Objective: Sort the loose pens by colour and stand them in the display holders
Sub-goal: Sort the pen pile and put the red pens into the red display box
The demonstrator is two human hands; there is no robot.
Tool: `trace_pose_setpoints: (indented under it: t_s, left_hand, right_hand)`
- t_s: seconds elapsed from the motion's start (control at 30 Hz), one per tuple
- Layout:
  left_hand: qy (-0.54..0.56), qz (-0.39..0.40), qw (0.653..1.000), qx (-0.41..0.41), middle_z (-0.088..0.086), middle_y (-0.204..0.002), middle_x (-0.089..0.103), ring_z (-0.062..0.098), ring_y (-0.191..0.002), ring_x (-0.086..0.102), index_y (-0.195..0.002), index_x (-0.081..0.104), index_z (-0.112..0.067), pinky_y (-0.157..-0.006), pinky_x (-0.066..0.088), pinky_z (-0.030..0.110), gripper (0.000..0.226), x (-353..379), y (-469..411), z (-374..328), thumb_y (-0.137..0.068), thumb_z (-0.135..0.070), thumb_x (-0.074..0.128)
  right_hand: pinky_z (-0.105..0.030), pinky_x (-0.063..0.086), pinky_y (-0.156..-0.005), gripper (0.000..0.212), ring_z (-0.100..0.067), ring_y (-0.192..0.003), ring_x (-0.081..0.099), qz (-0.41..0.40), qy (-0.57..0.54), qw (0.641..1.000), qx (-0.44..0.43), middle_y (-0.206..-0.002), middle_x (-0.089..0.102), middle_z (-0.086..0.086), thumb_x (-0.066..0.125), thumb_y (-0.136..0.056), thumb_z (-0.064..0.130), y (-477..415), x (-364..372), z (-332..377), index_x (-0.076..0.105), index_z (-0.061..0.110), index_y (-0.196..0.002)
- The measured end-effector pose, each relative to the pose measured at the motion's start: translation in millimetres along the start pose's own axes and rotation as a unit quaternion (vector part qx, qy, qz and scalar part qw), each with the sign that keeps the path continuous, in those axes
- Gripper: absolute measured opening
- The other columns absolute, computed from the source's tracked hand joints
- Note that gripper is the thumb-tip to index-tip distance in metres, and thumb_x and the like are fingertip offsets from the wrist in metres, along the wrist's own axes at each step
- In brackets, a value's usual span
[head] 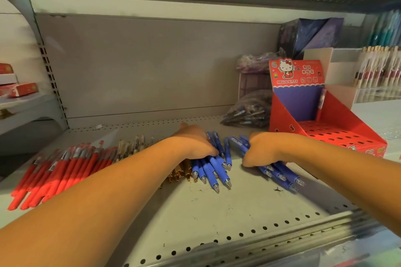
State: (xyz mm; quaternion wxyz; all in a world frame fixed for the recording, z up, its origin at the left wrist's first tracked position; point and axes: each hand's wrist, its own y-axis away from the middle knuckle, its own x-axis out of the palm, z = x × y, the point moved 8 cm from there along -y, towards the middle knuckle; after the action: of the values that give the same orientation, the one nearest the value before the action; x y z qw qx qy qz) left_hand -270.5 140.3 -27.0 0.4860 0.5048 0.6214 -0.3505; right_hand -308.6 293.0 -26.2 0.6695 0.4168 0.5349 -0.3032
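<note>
Both hands are lying on blue pens [213, 167] on the shelf [217, 212] — left hand [193, 143] curled over one bunch, right hand [260, 149] closing round another.

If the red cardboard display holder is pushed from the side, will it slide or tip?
The red cardboard display holder probably slides easily: it looks light, with just one pen standing inside. Tipping seems less likely, since its base is wide and low on the flat metal shelf.

Matt perforated metal shelf [238, 212] (scuffed), glossy plastic blue pens [213, 167], red cardboard holder [338, 134]
</note>
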Motion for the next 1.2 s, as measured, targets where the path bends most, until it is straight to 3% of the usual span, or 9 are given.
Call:
trace_pose_setpoints:
  t_s: [0.2, 0.43, 0.57, 0.7, 0.77, 0.83, 1.0, 1.1, 1.2]
  left_hand:
    - [-0.006, -0.034, 0.999, -0.002, 0.007, -0.122, 0.062, 0.023, -0.109, 0.056, -0.116, 0.065, -0.019, -0.098, 0.048, 0.038, 0.039, -9, 2, 3, -0.097, -0.048, 0.049]
    - [0.011, -0.068, 0.998, -0.014, 0.005, -0.141, 0.052, 0.024, -0.120, 0.053, -0.142, 0.045, -0.022, -0.096, 0.045, 0.032, 0.045, -15, 0, 13, -0.098, -0.026, 0.044]
    - [0.063, -0.047, 0.997, 0.020, 0.002, -0.153, 0.041, 0.022, -0.126, 0.049, -0.152, 0.029, -0.031, -0.078, 0.039, 0.024, 0.056, -13, -4, 11, -0.098, -0.018, 0.040]
    - [0.040, 0.000, 0.998, 0.054, 0.002, -0.140, 0.054, 0.021, -0.115, 0.054, -0.146, 0.040, -0.035, -0.084, 0.044, 0.030, 0.045, -5, 0, 4, -0.102, -0.028, 0.032]
    - [0.009, 0.021, 0.998, 0.066, 0.005, -0.147, 0.046, 0.025, -0.126, 0.048, -0.147, 0.038, -0.037, -0.103, 0.038, 0.038, 0.047, 0, 3, 2, -0.101, -0.029, 0.032]
    - [-0.031, 0.024, 0.996, 0.075, 0.004, -0.159, 0.028, 0.029, -0.140, 0.033, -0.149, 0.032, -0.039, -0.113, 0.025, 0.044, 0.049, 0, 5, 0, -0.101, -0.031, 0.034]
    - [-0.045, 0.042, 0.987, 0.151, -0.004, -0.158, 0.030, 0.023, -0.141, 0.032, -0.150, 0.027, -0.045, -0.113, 0.029, 0.047, 0.048, 2, 16, -19, -0.102, -0.044, 0.036]
    - [-0.056, 0.047, 0.978, 0.193, -0.005, -0.157, 0.031, 0.021, -0.140, 0.032, -0.150, 0.023, -0.046, -0.109, 0.028, 0.040, 0.057, 2, 28, -27, -0.097, -0.062, 0.038]
    - [0.005, 0.080, 0.967, 0.242, -0.008, -0.146, 0.043, 0.015, -0.128, 0.045, -0.148, 0.027, -0.038, -0.102, 0.038, 0.027, 0.075, 7, 46, -32, -0.085, -0.068, 0.057]
  right_hand:
    - [-0.014, 0.034, -0.038, 0.015, -0.015, -0.030, 0.042, -0.031, -0.173, 0.984, -0.014, -0.044, 0.045, -0.001, 0.059, -0.077, 0.013, -13, -19, 9, 0.046, 0.011, -0.070]
    - [-0.024, 0.051, -0.049, 0.011, -0.017, -0.049, 0.064, 0.021, -0.272, 0.961, -0.043, -0.062, 0.067, -0.005, 0.059, -0.087, 0.018, -33, -9, 55, 0.062, 0.007, -0.089]
    - [-0.028, 0.058, -0.062, 0.019, -0.019, -0.070, 0.073, 0.044, -0.292, 0.952, -0.082, -0.079, 0.075, -0.007, 0.058, -0.091, 0.022, -35, -8, 65, 0.066, 0.007, -0.098]
    - [-0.023, 0.053, -0.055, 0.020, -0.010, -0.056, 0.067, 0.030, -0.264, 0.958, -0.112, -0.064, 0.071, 0.002, 0.056, -0.091, 0.026, -32, -14, 55, 0.067, 0.010, -0.088]
    - [-0.021, 0.050, -0.050, 0.024, -0.010, -0.052, 0.065, 0.003, -0.264, 0.959, -0.103, -0.065, 0.071, 0.000, 0.052, -0.094, 0.028, -35, -17, 43, 0.068, 0.010, -0.087]
    - [-0.023, 0.052, -0.053, 0.026, -0.018, -0.062, 0.068, -0.002, -0.274, 0.957, -0.095, -0.083, 0.075, -0.011, 0.047, -0.097, 0.021, -37, -17, 33, 0.069, 0.007, -0.097]
    - [-0.025, 0.056, -0.055, 0.026, -0.020, -0.071, 0.072, -0.020, -0.240, 0.964, -0.115, -0.091, 0.075, -0.015, 0.048, -0.088, -0.002, -38, -17, 22, 0.071, 0.005, -0.096]
    - [-0.040, 0.057, -0.082, 0.026, -0.025, -0.090, 0.070, -0.034, -0.190, 0.971, -0.143, -0.094, 0.075, -0.007, 0.052, -0.086, 0.005, -36, -18, 22, 0.074, 0.014, -0.096]
    - [-0.039, 0.059, -0.086, 0.030, -0.027, -0.092, 0.072, 0.015, -0.258, 0.952, -0.163, -0.098, 0.075, -0.012, 0.047, -0.087, -0.003, -32, -8, 23, 0.069, 0.005, -0.105]
